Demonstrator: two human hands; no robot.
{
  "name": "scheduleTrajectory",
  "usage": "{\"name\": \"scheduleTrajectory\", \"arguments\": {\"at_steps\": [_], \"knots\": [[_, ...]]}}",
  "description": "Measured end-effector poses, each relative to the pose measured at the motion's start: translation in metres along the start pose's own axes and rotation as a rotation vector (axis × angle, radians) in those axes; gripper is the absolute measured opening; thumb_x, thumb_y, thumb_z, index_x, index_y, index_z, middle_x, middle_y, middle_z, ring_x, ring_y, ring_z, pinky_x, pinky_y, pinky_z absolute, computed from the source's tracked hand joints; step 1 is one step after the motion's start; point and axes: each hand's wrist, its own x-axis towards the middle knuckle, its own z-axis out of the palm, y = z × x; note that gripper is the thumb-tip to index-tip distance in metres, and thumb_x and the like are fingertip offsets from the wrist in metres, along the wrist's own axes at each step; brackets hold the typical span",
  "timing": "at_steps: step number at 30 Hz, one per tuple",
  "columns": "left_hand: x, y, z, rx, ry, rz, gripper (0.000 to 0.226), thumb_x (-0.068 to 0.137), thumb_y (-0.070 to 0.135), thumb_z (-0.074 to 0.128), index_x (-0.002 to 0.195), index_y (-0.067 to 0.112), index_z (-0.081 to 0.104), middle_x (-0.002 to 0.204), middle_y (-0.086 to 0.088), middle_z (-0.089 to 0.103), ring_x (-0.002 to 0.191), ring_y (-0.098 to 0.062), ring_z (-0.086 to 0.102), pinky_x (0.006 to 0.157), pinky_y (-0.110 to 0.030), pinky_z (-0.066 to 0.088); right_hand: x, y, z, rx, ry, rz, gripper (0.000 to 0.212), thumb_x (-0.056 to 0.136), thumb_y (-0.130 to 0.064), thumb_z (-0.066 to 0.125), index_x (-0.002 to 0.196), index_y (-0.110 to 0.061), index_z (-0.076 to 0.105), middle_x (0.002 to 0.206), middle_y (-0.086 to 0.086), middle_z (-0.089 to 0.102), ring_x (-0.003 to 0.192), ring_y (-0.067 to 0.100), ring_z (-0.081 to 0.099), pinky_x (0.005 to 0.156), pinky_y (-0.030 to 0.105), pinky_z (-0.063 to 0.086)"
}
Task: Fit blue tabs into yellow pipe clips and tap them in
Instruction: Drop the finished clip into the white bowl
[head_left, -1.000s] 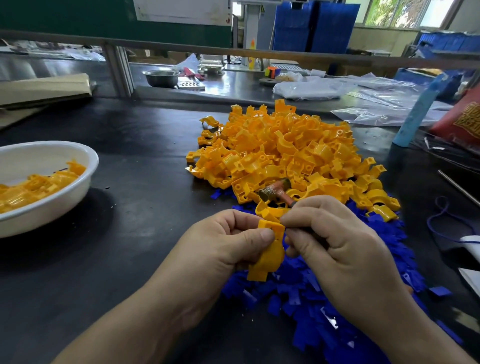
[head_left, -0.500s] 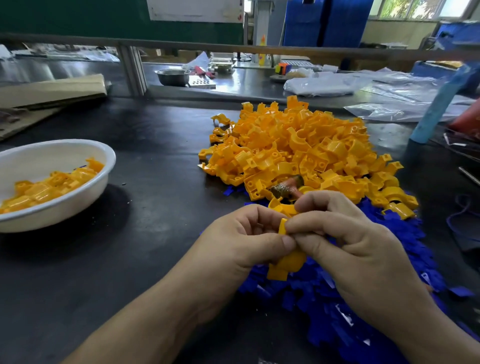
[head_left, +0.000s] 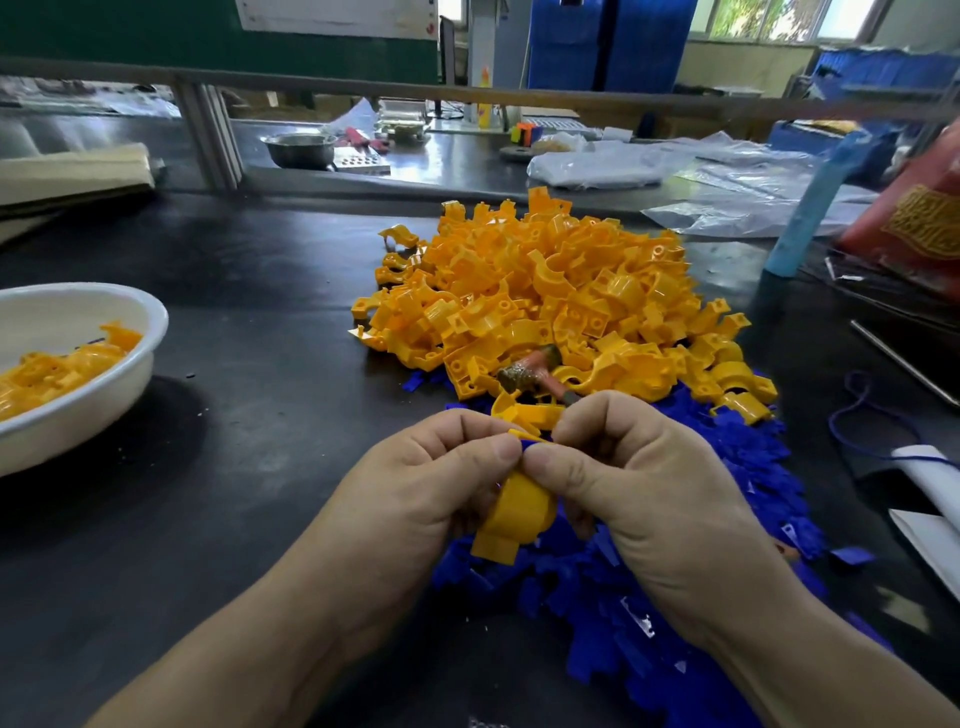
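My left hand (head_left: 415, 499) grips a yellow pipe clip (head_left: 519, 514) above the near edge of the blue tab pile (head_left: 727, 467). The thumb and forefinger of my right hand (head_left: 654, 499) pinch a blue tab (head_left: 532, 444) at the clip's top, thumb tip against my left thumb. Only a sliver of the tab shows. A small hammer (head_left: 527, 371) lies on the yellow clip pile (head_left: 561, 296), and its orange handle runs in under my right hand's curled fingers.
A white bowl (head_left: 104, 395) with several yellow clips stands at the left on the dark table. Clear plastic bags (head_left: 727, 208), a teal post (head_left: 810, 208) and a red bag (head_left: 919, 218) lie at the back right. A blue cord (head_left: 852, 415) lies at the right.
My two hands have drawn closer together on the clip, and my right thumb now meets the left thumb at the clip's top. The clip has tilted slightly.
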Motion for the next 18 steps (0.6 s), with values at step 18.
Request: {"name": "scheduleTrajectory", "arguments": {"at_steps": [18], "knots": [[0.0, -0.005, -0.001, 0.143, 0.05, 0.056, 0.026, 0.075, 0.046, 0.064, 0.091, 0.027, 0.074, 0.094, -0.011, 0.076, 0.088, -0.028, 0.073, 0.073, -0.038, 0.057, -0.001, 0.004, 0.003, -0.15, -0.038, -0.075, 0.018, 0.079, -0.043, 0.06, 0.093, -0.034, 0.067, 0.088, -0.002, 0.068, 0.079, 0.017, 0.067, 0.065, 0.032, 0.059]]}}
